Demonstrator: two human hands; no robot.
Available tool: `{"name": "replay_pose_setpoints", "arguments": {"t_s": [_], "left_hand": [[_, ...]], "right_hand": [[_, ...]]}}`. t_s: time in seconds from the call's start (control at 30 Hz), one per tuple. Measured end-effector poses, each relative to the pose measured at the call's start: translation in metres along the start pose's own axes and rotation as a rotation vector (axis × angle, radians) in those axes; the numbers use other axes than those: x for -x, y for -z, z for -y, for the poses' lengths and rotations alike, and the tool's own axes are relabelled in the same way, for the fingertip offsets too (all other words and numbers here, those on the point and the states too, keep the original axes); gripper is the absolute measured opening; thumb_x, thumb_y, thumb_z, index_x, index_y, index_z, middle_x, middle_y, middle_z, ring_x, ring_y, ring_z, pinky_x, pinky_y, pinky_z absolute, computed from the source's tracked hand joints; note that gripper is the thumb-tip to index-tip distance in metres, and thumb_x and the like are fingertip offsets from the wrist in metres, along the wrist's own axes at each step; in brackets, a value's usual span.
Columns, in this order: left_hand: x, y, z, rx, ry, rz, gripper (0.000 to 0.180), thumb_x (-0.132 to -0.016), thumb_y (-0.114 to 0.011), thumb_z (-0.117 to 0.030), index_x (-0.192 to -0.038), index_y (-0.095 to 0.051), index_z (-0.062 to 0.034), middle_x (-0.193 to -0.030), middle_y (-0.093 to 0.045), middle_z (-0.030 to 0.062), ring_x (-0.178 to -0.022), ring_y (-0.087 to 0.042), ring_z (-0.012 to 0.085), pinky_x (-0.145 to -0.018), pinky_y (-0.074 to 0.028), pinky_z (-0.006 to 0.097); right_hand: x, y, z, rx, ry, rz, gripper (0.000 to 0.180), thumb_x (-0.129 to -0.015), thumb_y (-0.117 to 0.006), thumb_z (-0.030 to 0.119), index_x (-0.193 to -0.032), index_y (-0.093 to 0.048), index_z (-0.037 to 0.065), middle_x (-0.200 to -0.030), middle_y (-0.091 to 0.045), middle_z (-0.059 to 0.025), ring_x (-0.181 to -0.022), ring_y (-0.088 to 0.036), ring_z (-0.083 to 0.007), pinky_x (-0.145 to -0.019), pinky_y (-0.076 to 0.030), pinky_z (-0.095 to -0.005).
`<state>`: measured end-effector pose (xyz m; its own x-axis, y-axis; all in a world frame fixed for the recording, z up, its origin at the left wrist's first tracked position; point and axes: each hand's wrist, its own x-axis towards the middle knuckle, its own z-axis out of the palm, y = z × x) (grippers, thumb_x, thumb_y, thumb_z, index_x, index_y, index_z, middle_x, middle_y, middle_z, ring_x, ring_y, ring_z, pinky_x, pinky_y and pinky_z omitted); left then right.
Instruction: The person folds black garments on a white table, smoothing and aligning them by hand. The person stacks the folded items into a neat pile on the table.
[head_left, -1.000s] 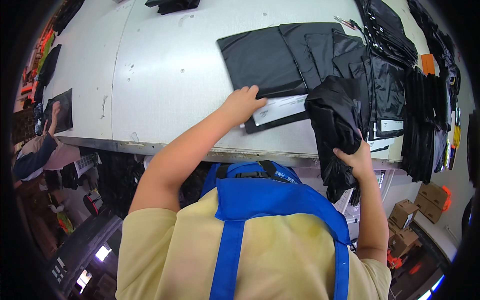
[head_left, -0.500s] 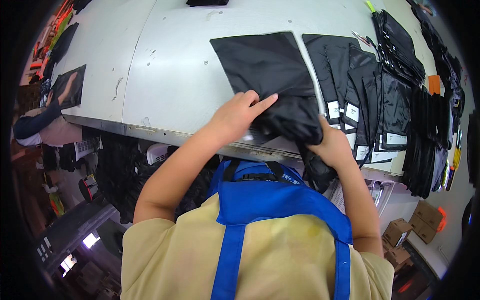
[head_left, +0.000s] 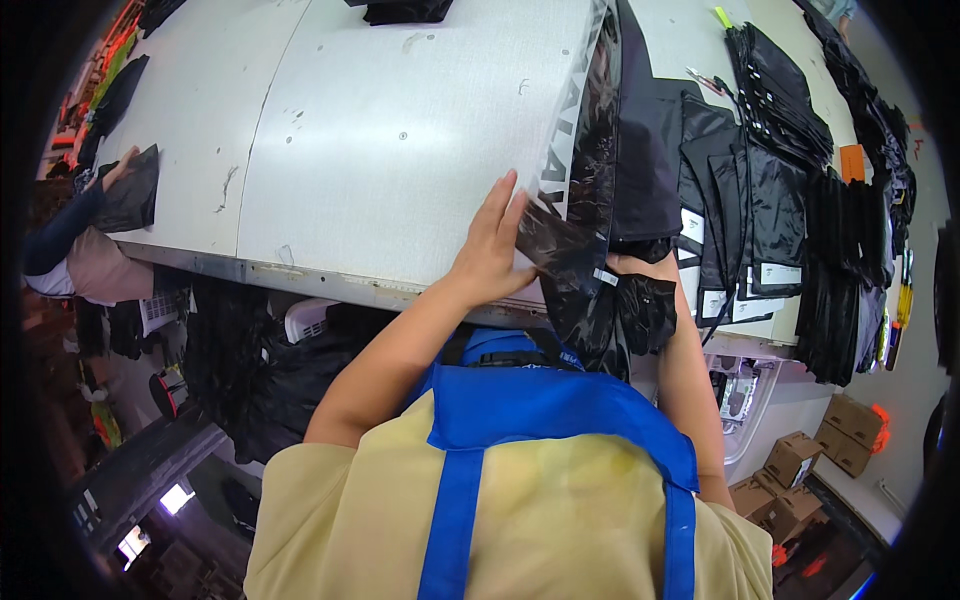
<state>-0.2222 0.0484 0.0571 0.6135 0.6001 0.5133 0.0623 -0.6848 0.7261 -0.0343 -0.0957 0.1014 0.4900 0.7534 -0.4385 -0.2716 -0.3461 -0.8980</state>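
Note:
A black cloth piece (head_left: 642, 150) stands raised before me, with a glossy dark plastic sheet or bag (head_left: 590, 190) along its left side. White printing runs down the plastic's left edge. My right hand (head_left: 652, 268) grips the lower part of the cloth from the right, its fingers partly covered by folds. A small white tag (head_left: 605, 277) shows beside it, and crumpled black plastic (head_left: 645, 312) hangs below. My left hand (head_left: 490, 245) has its fingers stretched out over the table at the plastic's left edge, the thumb beside or touching it.
Flat black pieces with white labels (head_left: 780, 273) lie overlapping on the white table (head_left: 350, 190), right of my hands. Behind them are a black stack (head_left: 780, 90) and small scissors (head_left: 704, 80). Another person's arm (head_left: 70, 230) handles a black piece at far left. Cardboard boxes (head_left: 795, 458) stand lower right.
The black piece that lay flat is now lifted, turned and shifted right, exposing printed plastic at its left. My left hand has come off its top onto its left side.

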Motion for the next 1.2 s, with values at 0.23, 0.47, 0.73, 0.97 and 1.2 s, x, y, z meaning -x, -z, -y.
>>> {"name": "replay_pose_setpoints", "arguments": {"t_s": [0.23, 0.47, 0.73, 0.97, 1.2], "left_hand": [[-0.038, 0.009, -0.026, -0.089, -0.07, -0.042, 0.054, -0.074, -0.059, 0.003, -0.126, -0.055, -0.0061, -0.109, -0.065, 0.0169, -0.083, -0.066, 0.0285, -0.071, -0.054, 0.034], [-0.028, -0.012, -0.039, -0.064, 0.074, 0.094, 0.064, -0.074, -0.061, 0.006, -0.134, -0.049, -0.0116, -0.101, -0.066, 0.016, -0.08, -0.066, 0.0308, -0.069, -0.053, 0.034], [-0.004, -0.029, -0.019, 0.187, 0.31, 0.085, 0.074, -0.069, -0.055, 0.017, -0.135, -0.046, -0.0147, -0.108, -0.062, 0.0219, -0.093, -0.063, 0.0366, -0.076, -0.051, 0.038], [0.013, -0.014, -0.051, 0.256, 0.523, 0.355, 0.025, -0.075, -0.058, -0.001, -0.1, -0.061, 0.0001, -0.087, -0.064, 0.0233, -0.085, -0.063, 0.039, -0.073, -0.05, 0.04], [0.03, -0.017, 0.04, 0.969, 1.13, 0.381, 0.042, -0.092, -0.051, -0.03, -0.124, -0.053, -0.0019, -0.115, -0.062, 0.0109, -0.106, -0.06, 0.0212, -0.086, -0.049, 0.031]], "right_hand": [[0.006, -0.022, 0.038, 0.226, 0.052, -0.327, 0.043, -0.066, -0.078, 0.014, -0.1, -0.062, -0.007, -0.091, -0.067, -0.0102, -0.079, -0.06, -0.0161, -0.073, -0.047, -0.0289], [-0.017, 0.02, -0.008, -0.462, 0.162, 0.004, 0.031, -0.095, -0.045, 0.028, -0.112, -0.057, 0.004, -0.103, -0.06, -0.0097, -0.09, -0.058, -0.0219, -0.08, -0.05, -0.0341], [-0.02, 0.027, -0.032, -0.694, 0.158, -0.185, 0.033, -0.096, -0.043, 0.028, -0.121, -0.053, 0.008, -0.109, -0.058, -0.0111, -0.099, -0.055, -0.0246, -0.09, -0.045, -0.0336], [-0.02, 0.034, -0.012, -0.218, 0.265, -0.312, 0.034, -0.094, -0.047, 0.025, -0.122, -0.053, 0.006, -0.113, -0.058, -0.0125, -0.103, -0.055, -0.0258, -0.092, -0.044, -0.0342], [-0.005, 0.014, -0.028, 0.388, 0.399, -0.427, 0.036, -0.092, -0.05, 0.022, -0.123, -0.053, 0.003, -0.117, -0.058, -0.0138, -0.107, -0.055, -0.027, -0.094, -0.043, -0.0348]]}}
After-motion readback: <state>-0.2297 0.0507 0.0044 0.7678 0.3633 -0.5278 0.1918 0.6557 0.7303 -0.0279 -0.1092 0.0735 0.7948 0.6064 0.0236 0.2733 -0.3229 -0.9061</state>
